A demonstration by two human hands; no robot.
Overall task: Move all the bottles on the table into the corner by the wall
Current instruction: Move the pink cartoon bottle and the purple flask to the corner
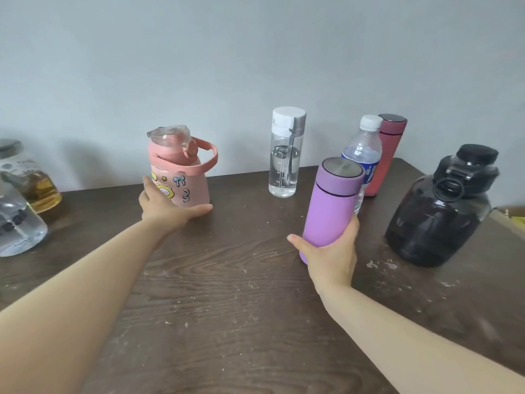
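My left hand [167, 209] wraps the base of a pink bottle [181, 169] with cartoon stickers and a carry handle, left of centre near the wall. My right hand [331, 255] grips the lower part of a purple flask [331, 200] with a steel top, tilted slightly right. Behind it stand a clear bottle with a white cap [285, 155], a plastic water bottle [363, 155] and a red flask [387, 155], all close to the wall. A big black jug [437, 217] sits at the right.
The dark wooden table [227, 294] runs to a pale wall [255, 66]. At the far left stand a glass jar with yellow liquid [34, 177] and a clear jug [17, 223]. The table's right edge lies just past the black jug.
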